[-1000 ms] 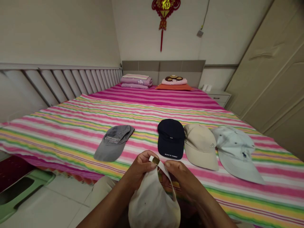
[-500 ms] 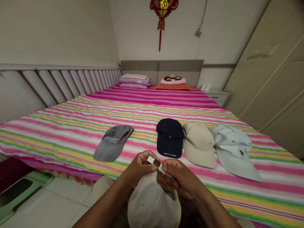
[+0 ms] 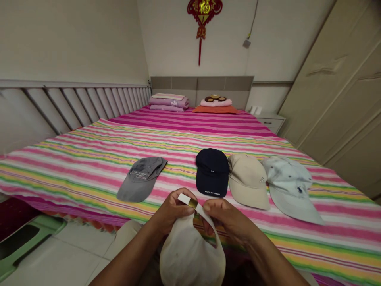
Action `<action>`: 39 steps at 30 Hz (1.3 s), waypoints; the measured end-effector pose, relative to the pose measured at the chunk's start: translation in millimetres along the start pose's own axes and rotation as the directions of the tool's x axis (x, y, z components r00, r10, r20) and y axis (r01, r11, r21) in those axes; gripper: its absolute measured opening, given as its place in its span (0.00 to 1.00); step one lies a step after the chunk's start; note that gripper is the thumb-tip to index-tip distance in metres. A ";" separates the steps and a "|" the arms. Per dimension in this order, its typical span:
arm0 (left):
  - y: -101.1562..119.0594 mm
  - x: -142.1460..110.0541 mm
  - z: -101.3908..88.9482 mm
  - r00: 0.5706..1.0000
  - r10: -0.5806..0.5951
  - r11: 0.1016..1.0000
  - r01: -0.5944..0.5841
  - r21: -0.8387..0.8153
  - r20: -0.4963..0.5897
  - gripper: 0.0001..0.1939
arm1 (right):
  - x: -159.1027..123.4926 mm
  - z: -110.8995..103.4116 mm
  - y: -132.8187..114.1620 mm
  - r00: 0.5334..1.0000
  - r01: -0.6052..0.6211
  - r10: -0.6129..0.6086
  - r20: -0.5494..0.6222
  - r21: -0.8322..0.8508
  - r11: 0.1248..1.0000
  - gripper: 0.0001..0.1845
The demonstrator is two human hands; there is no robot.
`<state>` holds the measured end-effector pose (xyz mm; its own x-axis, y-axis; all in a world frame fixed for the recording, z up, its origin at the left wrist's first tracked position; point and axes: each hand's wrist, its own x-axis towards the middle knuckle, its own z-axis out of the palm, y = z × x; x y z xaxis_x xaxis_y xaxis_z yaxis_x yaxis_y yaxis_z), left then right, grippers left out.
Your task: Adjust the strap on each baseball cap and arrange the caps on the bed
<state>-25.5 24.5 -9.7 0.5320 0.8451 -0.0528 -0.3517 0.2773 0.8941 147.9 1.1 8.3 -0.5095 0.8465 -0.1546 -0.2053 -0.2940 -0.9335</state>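
A white cap (image 3: 192, 254) hangs below my two hands, its back opening facing up. My left hand (image 3: 175, 205) is closed around the strap end by the brass buckle (image 3: 193, 203). The strap's loose white tip sticks out past the buckle, over my left fingers. My right hand (image 3: 223, 216) pinches the strap (image 3: 210, 221) just right of the buckle. Beyond my hands lie a navy cap (image 3: 212, 172), a beige cap (image 3: 248, 180) and a pale blue cap (image 3: 291, 186) side by side. A grey cap (image 3: 142, 178) rests apart, to the left.
The caps lie on a bed with a striped sheet (image 3: 89, 159). Folded purple bedding (image 3: 169, 103) and an orange pillow (image 3: 216, 109) sit by the headboard. A green stool (image 3: 32, 242) stands at the lower left. Wardrobe doors (image 3: 336, 99) rise on the right.
The strap's free tip sticks out further past the buckle on the left. My right fingers closed up beside the buckle, then moved slightly away along the strap. The view shifted slightly.
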 end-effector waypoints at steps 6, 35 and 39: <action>1.4 -2.1 -1.7 0.998 -0.061 0.996 0.061 0.068 0.009 0.15 | 0.4 0.9 -1.0 0.997 -0.016 0.014 -0.071 -0.024 1.000 0.16; 16.1 9.0 -23.3 0.939 -0.300 0.942 0.319 -0.104 0.167 0.09 | 13.1 -21.7 8.2 0.995 0.007 -0.010 0.098 0.030 1.000 0.16; 15.1 8.3 -31.9 0.955 -0.275 0.945 0.291 -0.152 0.115 0.09 | 12.7 -39.3 32.1 0.992 -0.045 0.032 0.118 0.106 0.993 0.22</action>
<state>-51.0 50.2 -10.8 0.6931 0.6778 -0.2452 -0.2946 0.5769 0.7619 167.7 19.9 -36.4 -0.6112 0.7781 -0.1451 -0.2696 -0.3770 -0.8861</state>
